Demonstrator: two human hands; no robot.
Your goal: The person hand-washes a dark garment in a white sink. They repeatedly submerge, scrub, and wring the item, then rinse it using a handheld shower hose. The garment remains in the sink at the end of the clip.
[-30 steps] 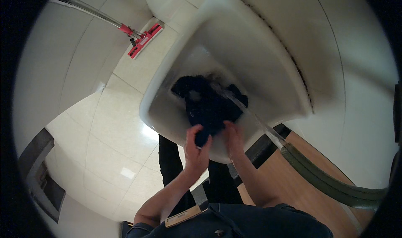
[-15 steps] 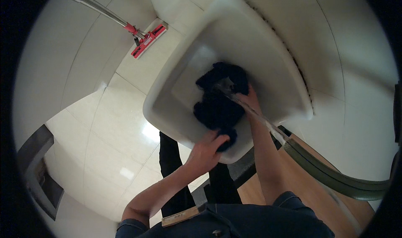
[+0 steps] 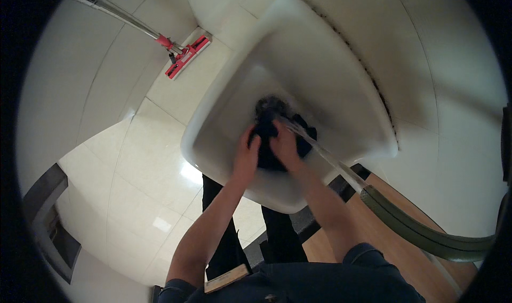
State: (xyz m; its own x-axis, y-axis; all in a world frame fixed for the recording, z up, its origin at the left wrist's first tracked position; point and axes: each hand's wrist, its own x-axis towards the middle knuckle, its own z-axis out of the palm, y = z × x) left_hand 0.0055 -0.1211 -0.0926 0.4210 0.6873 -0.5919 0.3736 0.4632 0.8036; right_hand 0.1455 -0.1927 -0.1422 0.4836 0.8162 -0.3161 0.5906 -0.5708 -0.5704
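A dark navy cloth (image 3: 271,160) lies bunched and wet at the bottom of a white basin (image 3: 193,137). My left hand (image 3: 247,152) grips its left side with curled fingers. On its right side, my right hand (image 3: 285,144) presses in close, fingers bent around the fabric. Water (image 3: 332,158) streams in from the lower right and lands on the cloth just past my right hand. That stream leaves the end of a thick olive-green tube (image 3: 421,218). Fingertips of both hands are partly buried in the dark fabric.
A flat mop with a red head (image 3: 186,57) stands on the tiled floor (image 3: 154,159) at the far left. Dark marks line the seam between the basin and the right wall (image 3: 426,63). A wood-coloured panel (image 3: 341,223) lies under the tube.
My left hand has moved up from the basin's near edge, and my right hand has drawn nearer to it. The spread-out cloth is now gathered into a smaller bundle between them.
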